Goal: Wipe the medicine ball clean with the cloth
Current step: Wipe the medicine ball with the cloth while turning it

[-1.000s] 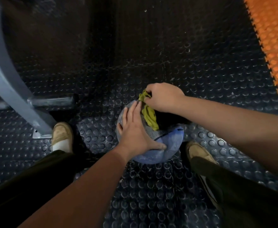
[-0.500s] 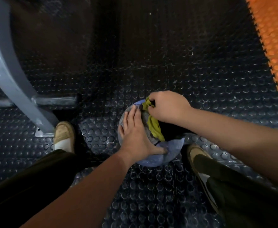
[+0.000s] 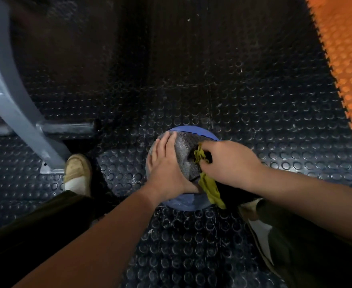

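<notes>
Two hands share the job — the left hand (image 3: 166,169), fingers straight, pins the medicine ball (image 3: 186,146) to the studded floor (image 3: 191,235), likely against rolling, while the right hand (image 3: 231,163) grips the cloth (image 3: 211,190) on its top.

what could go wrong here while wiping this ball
The medicine ball sits on the studded floor, steadied by the flat left hand; a hard wipe might roll it.
The right hand grips the cloth bunched, a tail hanging loose, so little fabric may touch the ball.
</notes>
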The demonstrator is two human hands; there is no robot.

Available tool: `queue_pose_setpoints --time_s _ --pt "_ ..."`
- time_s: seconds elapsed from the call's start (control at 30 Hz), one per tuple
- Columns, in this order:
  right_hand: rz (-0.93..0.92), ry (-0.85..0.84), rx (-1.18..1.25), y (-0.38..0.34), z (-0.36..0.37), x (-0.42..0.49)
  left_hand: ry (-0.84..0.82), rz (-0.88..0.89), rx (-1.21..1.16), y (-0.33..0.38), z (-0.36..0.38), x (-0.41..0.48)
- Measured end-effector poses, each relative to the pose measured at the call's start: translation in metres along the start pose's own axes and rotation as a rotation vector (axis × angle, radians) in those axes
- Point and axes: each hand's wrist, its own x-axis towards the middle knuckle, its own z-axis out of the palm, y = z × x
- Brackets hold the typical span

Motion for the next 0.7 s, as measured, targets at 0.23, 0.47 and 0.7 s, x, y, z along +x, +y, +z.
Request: queue_pose_setpoints --time_s 0.23,0.47,0.7 --pt "-0.002 0.029 -0.070 -0.025 -0.013 0.058 0.026 0.028 0.078 -0.010 -0.002 -0.004" --pt "0.064 -0.085 -0.036 -0.033 -0.013 0.097 0.040 -0.021 -0.004 -0.017 -0.007 -0.004" --pt "-0.067 0.081 -0.126 -0.027 0.011 0.016 0.021 -0.075 -0.147 -0.026 -0.015 0.007"
